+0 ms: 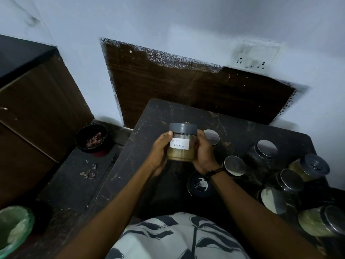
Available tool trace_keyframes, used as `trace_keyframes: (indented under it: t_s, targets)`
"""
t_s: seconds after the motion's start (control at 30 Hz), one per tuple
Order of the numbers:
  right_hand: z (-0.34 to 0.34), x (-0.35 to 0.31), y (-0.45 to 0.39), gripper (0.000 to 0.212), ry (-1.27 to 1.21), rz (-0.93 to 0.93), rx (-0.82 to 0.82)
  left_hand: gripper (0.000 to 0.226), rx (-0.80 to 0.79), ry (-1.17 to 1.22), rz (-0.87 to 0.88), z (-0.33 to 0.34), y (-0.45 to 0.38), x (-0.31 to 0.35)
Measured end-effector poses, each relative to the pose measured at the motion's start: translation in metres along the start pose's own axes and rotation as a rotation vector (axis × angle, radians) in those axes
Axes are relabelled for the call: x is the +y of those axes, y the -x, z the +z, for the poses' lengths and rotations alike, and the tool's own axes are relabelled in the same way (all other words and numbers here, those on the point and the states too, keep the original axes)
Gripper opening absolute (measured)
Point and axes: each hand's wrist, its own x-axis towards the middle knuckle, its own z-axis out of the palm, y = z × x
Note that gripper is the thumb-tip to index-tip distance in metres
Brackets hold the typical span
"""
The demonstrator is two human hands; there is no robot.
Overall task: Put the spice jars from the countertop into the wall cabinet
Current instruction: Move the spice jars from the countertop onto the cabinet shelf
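I hold a clear spice jar (182,144) with a grey lid and a white label reading "Garam Masala" above the dark countertop (149,124). It is upright and partly filled with a yellowish-brown powder. My left hand (158,154) grips its left side and my right hand (204,152) grips its right side. Several other jars with shiny metal lids stand on the countertop to the right, among them one just behind my right hand (211,136), one near my wrist (234,165) and a dark-lidded one (199,185).
A dark wooden panel (186,85) is set in the white wall behind the counter, with a socket plate (252,57) to its right. A black bowl (91,138) sits on a lower ledge at left, beside a brown cabinet (37,109). A green-lined bin (13,228) stands lower left.
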Motion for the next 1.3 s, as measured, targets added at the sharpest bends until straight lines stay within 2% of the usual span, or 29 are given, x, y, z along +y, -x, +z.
trace_keyframes:
  t_s: [0.07,0.17,0.27,0.53,0.7,0.77,0.87,0.97,1.03,1.17,1.3]
  targets:
    - [0.000,0.003,0.005,0.050,0.017,0.034,-0.005,0.072,-0.005,0.057,-0.022,0.005,0.003,-0.005]
    - [-0.004,0.009,0.016,0.056,-0.046,0.109,0.000,0.073,0.079,0.116,-0.040,0.010,0.006,-0.014]
    - [-0.010,0.016,0.027,0.052,-0.114,0.121,0.014,0.073,0.119,0.110,-0.054,0.016,0.012,-0.021]
    - [-0.001,-0.027,0.032,0.040,-0.115,-0.068,-0.004,0.066,0.084,0.100,0.084,0.046,0.010,0.012]
    - [0.017,-0.083,0.024,0.033,-0.113,-0.192,0.006,0.042,-0.003,0.095,0.228,0.068,-0.005,0.060]
    - [0.025,-0.105,0.021,0.031,-0.095,-0.259,0.005,0.041,-0.039,0.084,0.296,0.078,-0.011,0.080]
    - [0.034,-0.127,0.018,0.020,-0.045,-0.348,0.045,0.047,-0.059,0.080,0.374,0.089,-0.017,0.102]
    - [0.040,-0.139,0.017,0.009,0.018,-0.427,0.094,0.038,-0.092,0.077,0.419,0.096,-0.020,0.115]
    - [0.043,-0.143,0.019,0.013,0.086,-0.464,0.121,0.033,-0.084,0.077,0.440,0.099,-0.022,0.121]
    - [0.048,-0.154,0.020,0.018,0.135,-0.521,0.112,0.040,-0.042,0.079,0.470,0.106,-0.026,0.131]
    - [0.059,-0.182,0.016,0.018,0.172,-0.632,0.034,0.029,0.006,0.111,0.571,0.122,-0.033,0.159]
